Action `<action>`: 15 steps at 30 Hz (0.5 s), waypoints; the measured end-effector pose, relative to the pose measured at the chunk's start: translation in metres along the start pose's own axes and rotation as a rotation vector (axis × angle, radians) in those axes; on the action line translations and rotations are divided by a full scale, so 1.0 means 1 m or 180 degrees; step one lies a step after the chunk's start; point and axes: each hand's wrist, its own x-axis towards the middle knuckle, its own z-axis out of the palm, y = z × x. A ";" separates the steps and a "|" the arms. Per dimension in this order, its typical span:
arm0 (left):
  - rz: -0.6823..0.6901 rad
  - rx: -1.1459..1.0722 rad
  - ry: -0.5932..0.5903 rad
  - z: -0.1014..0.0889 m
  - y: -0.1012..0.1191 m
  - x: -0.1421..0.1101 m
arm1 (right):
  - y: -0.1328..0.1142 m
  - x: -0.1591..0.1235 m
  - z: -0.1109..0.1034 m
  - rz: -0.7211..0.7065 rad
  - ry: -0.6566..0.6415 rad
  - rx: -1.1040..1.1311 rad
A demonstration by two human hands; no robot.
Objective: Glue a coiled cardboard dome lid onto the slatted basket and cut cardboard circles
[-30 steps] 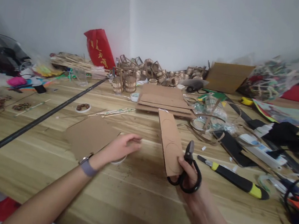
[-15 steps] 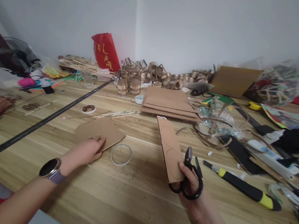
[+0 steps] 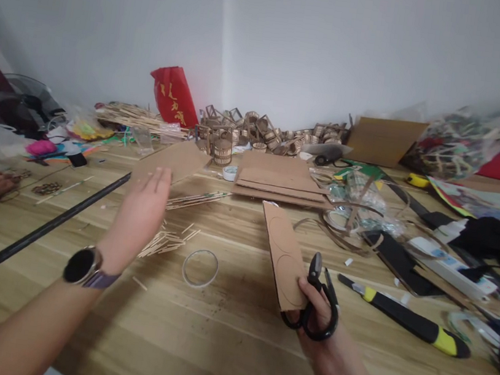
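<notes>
Scissors [image 3: 315,270], black-handled, and circle-marked brown cardboard strip [image 3: 284,257] fill our right grip [image 3: 318,312]; our left grip [image 3: 141,216] holds brown cardboard sheet [image 3: 179,159].

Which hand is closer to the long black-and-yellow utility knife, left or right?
Right. The right hand, holding black-handled scissors and a brown cardboard strip, is just left of the knife. The left hand is farther left, at a brown cardboard sheet.

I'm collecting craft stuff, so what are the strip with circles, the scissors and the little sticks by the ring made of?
The strip looks like cardboard: matte brown, thick cut edge. The scissors have dull grey, probably metal blades and smooth black handles, likely plastic. The little sticks look pale and unpainted: wood or bamboo, can't tell which.
</notes>
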 end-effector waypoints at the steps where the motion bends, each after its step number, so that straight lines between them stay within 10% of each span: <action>1: 0.0071 -0.0110 0.0013 0.004 0.008 0.012 | -0.002 0.001 0.001 0.0012 0.0064 0.0082; 9: 0.0258 -0.1855 -0.0342 0.048 0.098 0.101 | -0.024 0.003 0.003 0.0235 0.0502 0.0873; 15: 0.0331 -0.2809 -0.0869 0.053 0.138 0.096 | -0.027 0.001 0.000 0.0176 0.0321 0.0450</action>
